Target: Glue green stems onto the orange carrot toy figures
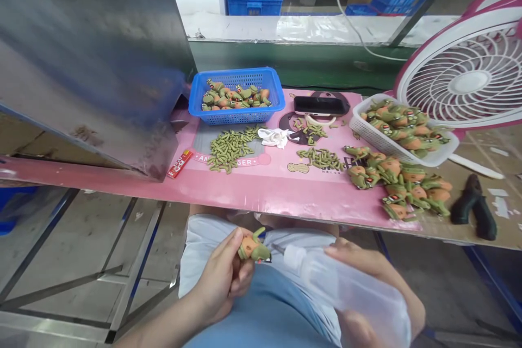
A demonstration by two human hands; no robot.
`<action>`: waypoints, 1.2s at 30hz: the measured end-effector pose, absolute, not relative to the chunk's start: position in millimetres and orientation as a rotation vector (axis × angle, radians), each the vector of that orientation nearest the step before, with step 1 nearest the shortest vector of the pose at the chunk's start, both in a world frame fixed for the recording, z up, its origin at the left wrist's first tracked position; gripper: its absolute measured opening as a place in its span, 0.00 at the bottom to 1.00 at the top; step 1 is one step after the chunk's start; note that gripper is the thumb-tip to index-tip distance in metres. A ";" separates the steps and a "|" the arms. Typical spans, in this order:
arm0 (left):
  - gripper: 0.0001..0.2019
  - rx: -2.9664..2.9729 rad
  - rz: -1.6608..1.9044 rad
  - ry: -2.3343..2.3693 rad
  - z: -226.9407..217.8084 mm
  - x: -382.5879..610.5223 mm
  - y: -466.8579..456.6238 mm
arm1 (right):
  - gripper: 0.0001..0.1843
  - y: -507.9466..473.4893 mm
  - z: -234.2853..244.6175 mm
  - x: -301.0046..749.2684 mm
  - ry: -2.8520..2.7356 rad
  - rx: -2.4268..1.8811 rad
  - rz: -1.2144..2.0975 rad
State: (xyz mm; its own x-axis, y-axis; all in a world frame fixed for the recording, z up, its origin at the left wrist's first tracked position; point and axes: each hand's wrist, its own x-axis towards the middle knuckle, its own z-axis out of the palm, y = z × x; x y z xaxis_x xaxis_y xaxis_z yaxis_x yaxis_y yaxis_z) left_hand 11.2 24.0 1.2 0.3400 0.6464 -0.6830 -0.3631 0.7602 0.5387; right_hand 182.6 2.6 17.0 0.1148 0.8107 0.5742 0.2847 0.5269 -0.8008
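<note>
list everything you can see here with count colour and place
small rubber figure: one, orange and green, in left hand
soft plastic squeeze bottle: one, translucent white, in right hand, nozzle at figure
blue plastic mesh basket: one, back of pink mat, holds figures
white plastic basket: one, right, holds figures
loose figures: a heap, orange-green, right of mat
green small parts: several piles, mid mat
phone: one, black, back
fan: one, white-pink, right
pliers: one, black, far right
left hand: one, lower centre
right hand: one, lower right

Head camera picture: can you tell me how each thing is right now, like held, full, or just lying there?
left hand: shut on toy figure.
right hand: shut on squeeze bottle, nozzle at the figure.
blue basket: partly filled with figures.
white basket: heaped, tilted.
fan: whether spinning, cannot tell.
phone: lying flat, screen dark.
</note>
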 end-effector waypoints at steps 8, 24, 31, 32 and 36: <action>0.23 0.528 0.731 1.052 2.6 12.4 20.2 | 0.17 -0.5 9.3 168.4 -1.596 -0.868 0.388; 0.22 0.574 0.720 1.055 4.1 10.5 17.7 | 0.16 -3.1 6.8 163.5 -1.592 -0.867 0.359; 0.23 0.552 0.728 1.072 5.1 11.9 18.3 | 0.15 -3.6 7.2 160.1 -1.546 -0.898 0.339; 0.23 0.551 0.733 1.075 4.6 11.9 18.3 | 0.15 -3.6 7.5 158.7 -1.540 -0.899 0.337; 0.22 0.564 0.734 1.061 -1.0 10.7 17.8 | 0.15 -3.8 8.1 156.7 -1.523 -0.898 0.329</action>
State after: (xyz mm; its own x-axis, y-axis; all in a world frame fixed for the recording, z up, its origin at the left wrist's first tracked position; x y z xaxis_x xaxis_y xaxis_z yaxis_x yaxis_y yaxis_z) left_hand 10.7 17.8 -1.0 0.2968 0.7671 -0.5687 -0.2614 0.6381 0.7242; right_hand 156.7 -3.8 8.1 0.0799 0.6966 0.7130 0.3404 0.6532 -0.6764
